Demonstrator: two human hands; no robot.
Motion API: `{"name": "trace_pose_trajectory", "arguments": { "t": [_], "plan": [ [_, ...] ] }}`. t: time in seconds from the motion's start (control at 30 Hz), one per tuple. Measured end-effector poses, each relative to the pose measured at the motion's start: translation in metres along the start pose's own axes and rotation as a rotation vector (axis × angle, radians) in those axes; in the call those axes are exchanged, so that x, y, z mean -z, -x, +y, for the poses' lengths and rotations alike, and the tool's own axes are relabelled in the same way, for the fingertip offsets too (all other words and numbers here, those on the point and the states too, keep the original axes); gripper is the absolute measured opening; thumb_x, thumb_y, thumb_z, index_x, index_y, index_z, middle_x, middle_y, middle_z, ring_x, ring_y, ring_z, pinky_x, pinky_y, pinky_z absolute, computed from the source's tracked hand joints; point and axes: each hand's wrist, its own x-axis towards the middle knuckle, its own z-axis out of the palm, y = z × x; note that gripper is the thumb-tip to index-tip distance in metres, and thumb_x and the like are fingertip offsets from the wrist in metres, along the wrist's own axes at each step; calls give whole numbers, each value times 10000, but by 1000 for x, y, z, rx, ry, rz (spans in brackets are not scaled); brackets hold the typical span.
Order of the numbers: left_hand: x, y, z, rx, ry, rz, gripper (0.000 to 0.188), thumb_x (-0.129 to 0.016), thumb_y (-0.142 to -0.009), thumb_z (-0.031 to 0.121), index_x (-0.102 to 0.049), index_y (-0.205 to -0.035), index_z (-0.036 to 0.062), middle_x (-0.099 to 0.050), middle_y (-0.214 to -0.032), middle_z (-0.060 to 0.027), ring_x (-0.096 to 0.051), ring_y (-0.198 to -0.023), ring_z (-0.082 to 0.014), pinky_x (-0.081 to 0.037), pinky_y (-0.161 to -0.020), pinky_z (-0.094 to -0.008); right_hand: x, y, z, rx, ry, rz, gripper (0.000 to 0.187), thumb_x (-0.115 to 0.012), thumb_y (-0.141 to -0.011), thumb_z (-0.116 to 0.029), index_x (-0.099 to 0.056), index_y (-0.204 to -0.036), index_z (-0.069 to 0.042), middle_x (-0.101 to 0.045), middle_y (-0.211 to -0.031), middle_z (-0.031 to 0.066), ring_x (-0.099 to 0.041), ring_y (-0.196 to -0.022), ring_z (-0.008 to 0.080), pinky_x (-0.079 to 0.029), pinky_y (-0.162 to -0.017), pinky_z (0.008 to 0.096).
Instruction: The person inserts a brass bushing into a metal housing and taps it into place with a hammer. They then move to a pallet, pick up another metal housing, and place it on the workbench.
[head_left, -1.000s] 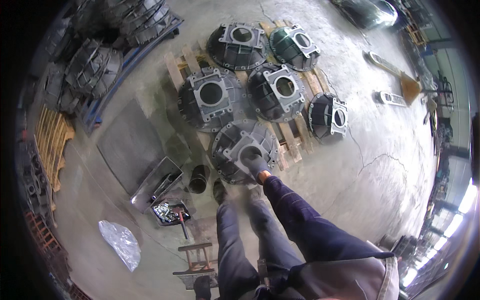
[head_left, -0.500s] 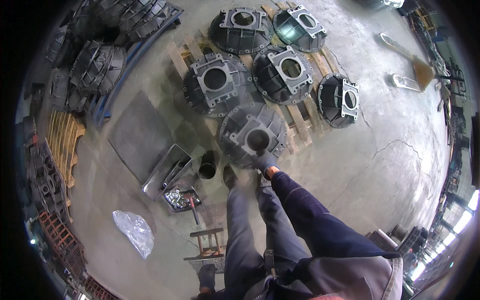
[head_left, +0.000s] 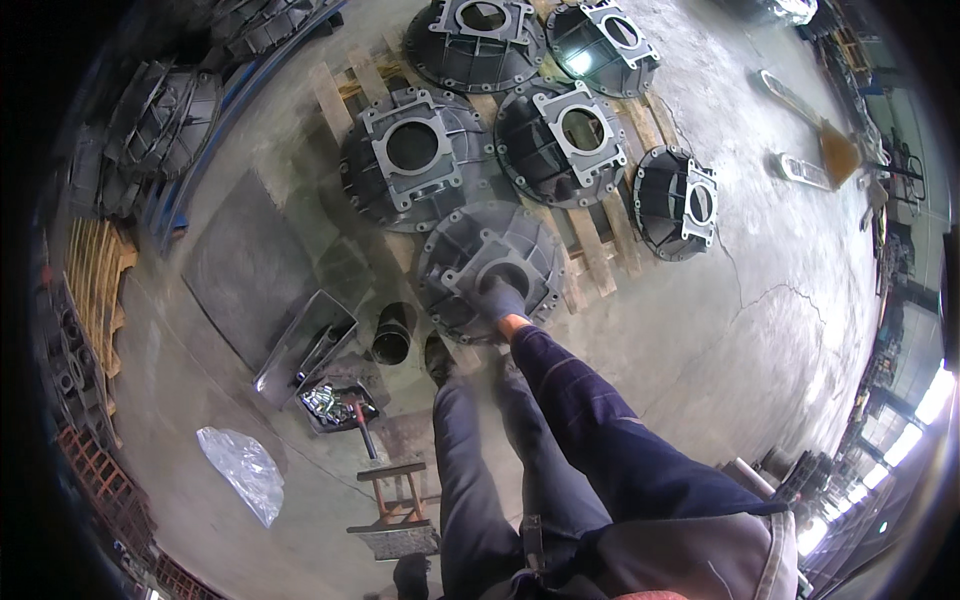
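Count six dark-grey, ribbed, bell-shaped metal housings, each with a round central opening. Two stand in the far row (head_left: pixel 475 65), two in the middle row (head_left: pixel 385 150), one at the right edge (head_left: pixel 655 205) and one, the nearest housing (head_left: pixel 465 240), at the near end of one light-brown slatted wooden pallet (head_left: pixel 592 255), in front of the person's two feet.

The right hand (head_left: pixel 494 300), in a grey glove, is at the near edge of the nearest housing's opening; its fingers are hidden, so whether they pinch the rim cannot be told. The left hand (head_left: pixel 411 576), in a dark glove, hangs beside the left leg at the lower edge; its finger position cannot be told.

On the floor at left: one dark flat rectangular sheet (head_left: pixel 245 265), one open metal trough (head_left: pixel 288 350), one black cylindrical container (head_left: pixel 393 335), one dark tray (head_left: pixel 340 428) of small silvery metal pieces (head_left: pixel 325 402) too numerous to count, one red-handled tool (head_left: pixel 366 440) across its rim, one low brown stool (head_left: pixel 395 542) and one clear plastic sheet (head_left: pixel 243 472).
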Motion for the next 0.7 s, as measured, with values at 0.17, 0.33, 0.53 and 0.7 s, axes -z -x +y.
{"name": "trace_pose_trajectory", "arguments": {
  "t": [0.17,0.33,0.53,0.7],
  "plan": [
    [-13,-39,-70,-294,-484,8,360,-582,-989,267,-664,-1297,100,-661,-1296,-109,-577,-1241,-302,-444,-1072,-433,-5,4,0,-15,79,-34,608,-663,-889,-454,-637,-1293,0,-686,-1231,283,-648,-1177,436,-497,-1015,476],
    [-20,-64,-109,-216,-684,-39,260,-551,-981,332,-723,-976,136,-701,-951,-101,-634,-945,-324,-498,-857,-475,-5,20,2,-56,-36,-20,727,-649,-885,-592,-639,-1305,2,-677,-1224,309,-633,-1197,454,-502,-999,471],
    [1,-65,-89,-686,-687,-37,168,-696,-783,180,-685,-893,54,-655,-759,-147,-663,-711,-360,-528,-641,-497,-8,26,8,-65,-14,22,611,-685,-882,-477,-671,-1277,-10,-681,-1265,268,-653,-1186,422,-512,-1000,447],
    [1,-61,-63,-600,-563,-3,162,-696,-783,174,-683,-892,56,-656,-763,-152,-662,-707,-363,-527,-634,-495,-8,27,12,-74,-2,-41,662,-743,-864,-481,-650,-1320,-11,-682,-1270,262,-648,-1202,412,-505,-1015,443]
  ]
}}
